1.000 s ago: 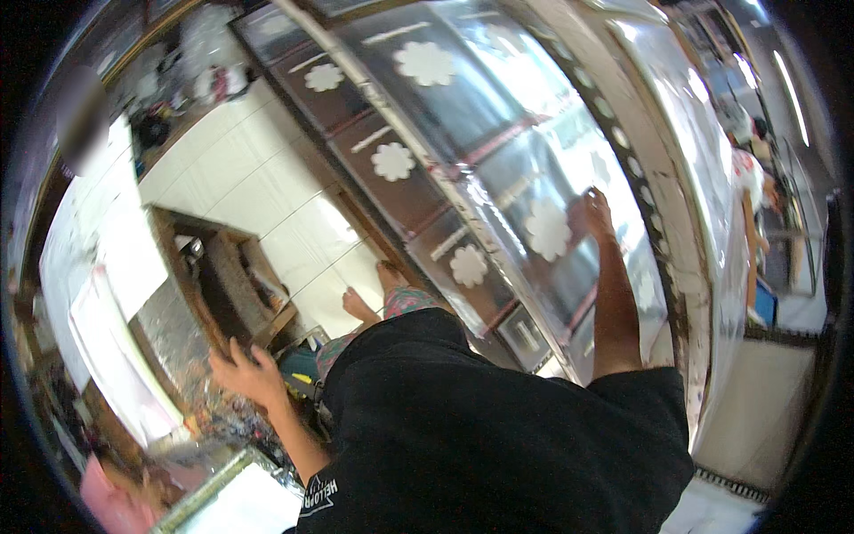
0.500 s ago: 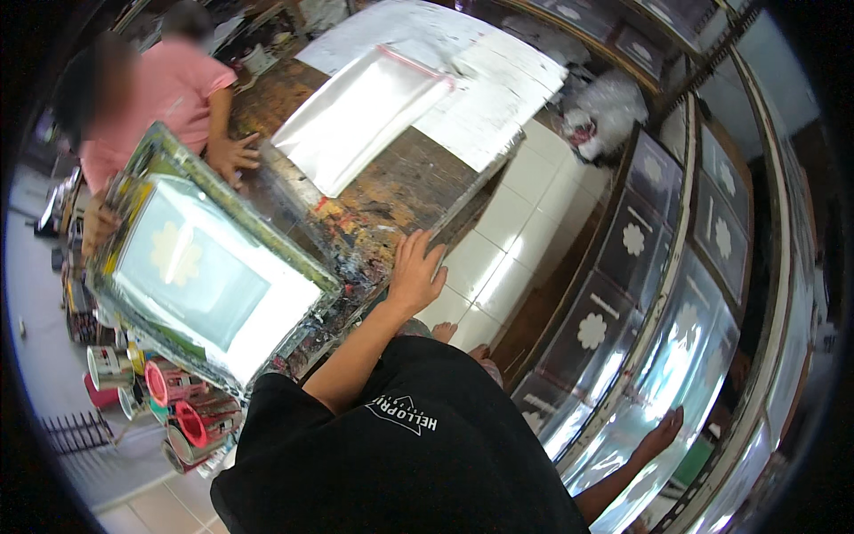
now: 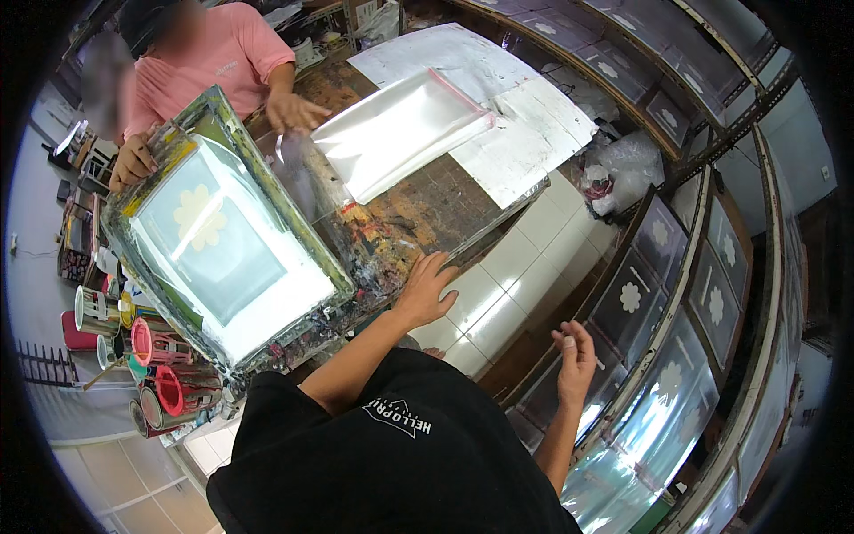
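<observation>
Head view: the bench, its wood stained with paint, lies ahead of the person, and the left hand, fingers spread wide and holding nothing, appears to rest on its near edge. The right hand is raised, fingers loosely curled with nothing visible between them, near a dark sheet bearing a pale flower; whether it touches the rack cannot be told. To the left, the screen sits tilted beside the bench corner, a flower showing on its mesh. The step looks like a pause between handlings, with both of the person's hands free; a next move at the screen would call for a grip on its frame, clear of the mesh. A co-worker in a pink shirt has 1 hand on the screen's far edge, so that side is taken; the other hand is over the bench, near a clear plastic sheet lying partly on white paper. Beyond are a plastic bundle on the floor and, lower left, paint pails.
</observation>
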`<action>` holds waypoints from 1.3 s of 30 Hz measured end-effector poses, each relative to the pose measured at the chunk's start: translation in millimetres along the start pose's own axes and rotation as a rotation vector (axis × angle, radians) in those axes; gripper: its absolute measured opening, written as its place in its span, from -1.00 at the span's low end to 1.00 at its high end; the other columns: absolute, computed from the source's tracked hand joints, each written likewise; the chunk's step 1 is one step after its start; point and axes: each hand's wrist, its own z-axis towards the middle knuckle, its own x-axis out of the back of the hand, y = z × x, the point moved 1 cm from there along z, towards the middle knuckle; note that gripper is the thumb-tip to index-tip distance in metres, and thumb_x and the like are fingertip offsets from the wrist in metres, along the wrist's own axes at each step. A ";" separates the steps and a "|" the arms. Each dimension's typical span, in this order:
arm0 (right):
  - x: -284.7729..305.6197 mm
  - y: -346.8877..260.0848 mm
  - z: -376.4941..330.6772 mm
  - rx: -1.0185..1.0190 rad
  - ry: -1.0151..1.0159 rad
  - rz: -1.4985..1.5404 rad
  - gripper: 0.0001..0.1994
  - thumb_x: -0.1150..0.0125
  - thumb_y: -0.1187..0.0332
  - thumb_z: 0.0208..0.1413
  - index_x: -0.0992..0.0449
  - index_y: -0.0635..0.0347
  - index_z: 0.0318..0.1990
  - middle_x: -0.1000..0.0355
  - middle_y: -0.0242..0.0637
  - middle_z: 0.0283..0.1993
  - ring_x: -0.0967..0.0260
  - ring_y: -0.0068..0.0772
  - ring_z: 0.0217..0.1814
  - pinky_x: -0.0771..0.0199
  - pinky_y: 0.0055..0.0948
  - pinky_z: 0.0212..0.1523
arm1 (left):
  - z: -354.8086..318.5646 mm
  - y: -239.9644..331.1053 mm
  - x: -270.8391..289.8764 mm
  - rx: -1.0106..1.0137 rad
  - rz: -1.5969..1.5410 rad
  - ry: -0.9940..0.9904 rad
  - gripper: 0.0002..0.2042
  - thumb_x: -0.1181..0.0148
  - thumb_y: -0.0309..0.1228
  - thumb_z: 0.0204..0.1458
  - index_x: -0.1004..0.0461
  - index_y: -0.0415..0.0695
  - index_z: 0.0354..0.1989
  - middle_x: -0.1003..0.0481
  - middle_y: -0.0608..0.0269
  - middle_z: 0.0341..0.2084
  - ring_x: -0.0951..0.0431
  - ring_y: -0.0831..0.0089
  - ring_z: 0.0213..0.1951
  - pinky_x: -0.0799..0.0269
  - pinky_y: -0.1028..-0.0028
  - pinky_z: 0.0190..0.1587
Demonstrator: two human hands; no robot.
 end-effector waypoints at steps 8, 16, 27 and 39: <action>21.0 26.4 -19.9 -0.107 0.031 -0.033 -0.65 -0.04 0.44 0.34 -0.35 0.38 0.22 -0.43 -0.08 0.13 -0.47 -0.27 0.12 -0.44 -0.35 0.16 | 57.2 27.7 44.2 -0.016 0.068 0.250 -0.43 -0.31 -0.37 -0.01 -0.34 -0.27 0.21 -0.23 -0.21 0.25 -0.19 -0.12 0.30 -0.07 -0.06 0.35; 17.6 27.4 -42.4 -0.194 0.101 -0.104 -0.65 -0.12 0.40 0.31 -0.40 0.36 0.19 -0.49 -0.12 0.10 -0.49 -0.33 0.08 -0.43 -0.41 0.14 | 160.3 -58.8 35.5 0.057 0.849 0.090 -0.53 -0.27 -0.39 -0.03 -0.42 -0.22 0.11 -0.39 -0.04 0.09 -0.33 0.07 0.20 -0.15 -0.06 0.27; -11.6 32.2 -47.9 -0.205 0.020 -0.207 -0.64 -0.17 0.36 0.25 -0.44 0.30 0.15 -0.53 -0.11 0.06 -0.49 -0.33 0.07 -0.47 -0.35 0.09 | 169.9 -78.3 10.7 -0.057 0.529 0.095 -0.88 -0.13 -0.54 -0.02 -0.54 -0.20 -0.30 -0.50 -0.01 -0.33 -0.55 0.01 -0.23 -0.48 0.12 -0.15; -26.9 -27.4 56.0 -0.200 -0.197 0.363 -0.57 -0.22 0.13 0.26 -0.47 0.15 0.18 -0.41 -0.29 0.17 -0.41 -0.44 0.10 -0.44 -0.45 0.08 | 62.5 146.1 -27.8 -0.687 -0.005 -0.180 -0.59 -0.19 -0.64 -0.06 -0.49 -0.22 0.04 -0.47 0.04 -0.25 -0.49 0.06 -0.19 -0.40 0.18 -0.11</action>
